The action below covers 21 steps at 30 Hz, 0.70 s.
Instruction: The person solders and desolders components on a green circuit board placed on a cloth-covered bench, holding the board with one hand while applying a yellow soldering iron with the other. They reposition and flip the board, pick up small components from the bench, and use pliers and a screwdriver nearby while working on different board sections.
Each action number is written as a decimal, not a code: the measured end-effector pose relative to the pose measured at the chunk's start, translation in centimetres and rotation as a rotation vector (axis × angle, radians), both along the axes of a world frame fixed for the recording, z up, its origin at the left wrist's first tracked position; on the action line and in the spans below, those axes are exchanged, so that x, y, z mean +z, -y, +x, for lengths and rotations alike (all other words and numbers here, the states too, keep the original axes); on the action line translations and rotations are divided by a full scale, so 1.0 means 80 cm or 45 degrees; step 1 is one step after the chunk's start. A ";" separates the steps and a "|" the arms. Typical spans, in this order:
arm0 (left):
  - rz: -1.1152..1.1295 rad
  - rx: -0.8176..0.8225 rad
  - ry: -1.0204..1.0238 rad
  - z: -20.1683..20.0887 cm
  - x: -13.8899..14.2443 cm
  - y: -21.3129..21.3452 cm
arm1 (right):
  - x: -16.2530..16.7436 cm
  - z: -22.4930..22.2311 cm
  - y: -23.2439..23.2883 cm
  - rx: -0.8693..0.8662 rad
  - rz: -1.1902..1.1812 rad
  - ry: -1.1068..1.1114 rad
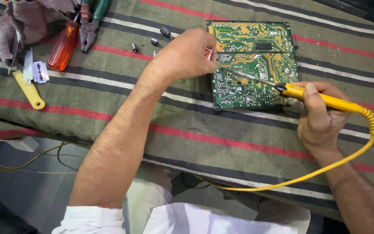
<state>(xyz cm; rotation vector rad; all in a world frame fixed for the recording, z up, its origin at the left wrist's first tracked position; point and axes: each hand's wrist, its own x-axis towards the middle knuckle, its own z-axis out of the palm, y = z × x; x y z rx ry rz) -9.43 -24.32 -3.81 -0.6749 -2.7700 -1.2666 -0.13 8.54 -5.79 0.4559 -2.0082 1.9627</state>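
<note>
Fingers of the right hand (319, 113) grip a yellow soldering iron (325, 100), tip on the circuit board (253, 65) beside the left hand's (187, 55) pinched fingers.

Both forearms are bare and hairy, with no watch, ring or glove on the left hand (186, 54) or the right hand (319, 115). A white sleeve (89, 220) is rolled above the left elbow; white cloth covers the lap.

A striped olive cloth (187, 143) covers the table above a grey floor (27, 190).
</note>
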 end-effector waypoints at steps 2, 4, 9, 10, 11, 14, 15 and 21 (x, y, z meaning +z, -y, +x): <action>0.002 -0.007 -0.051 0.000 0.000 -0.001 | 0.000 -0.001 0.001 -0.006 0.036 -0.035; -0.005 0.007 -0.042 0.000 -0.001 -0.001 | 0.001 -0.001 0.001 -0.014 0.064 -0.058; -0.022 0.034 -0.040 0.001 -0.003 -0.002 | 0.001 -0.001 0.002 -0.014 0.067 -0.056; -0.022 0.040 -0.053 0.001 -0.003 -0.002 | 0.001 -0.001 0.002 -0.011 0.063 -0.053; -0.023 0.044 -0.067 0.000 -0.003 -0.001 | 0.002 -0.002 0.002 -0.011 0.060 -0.054; -0.008 0.016 -0.060 0.001 -0.003 0.001 | 0.002 -0.003 0.003 -0.004 0.038 -0.049; -0.009 0.014 -0.064 0.001 -0.003 0.001 | 0.002 -0.003 0.003 0.000 0.028 -0.046; -0.026 0.023 -0.080 0.001 -0.002 0.001 | 0.000 -0.004 0.003 0.021 -0.018 -0.040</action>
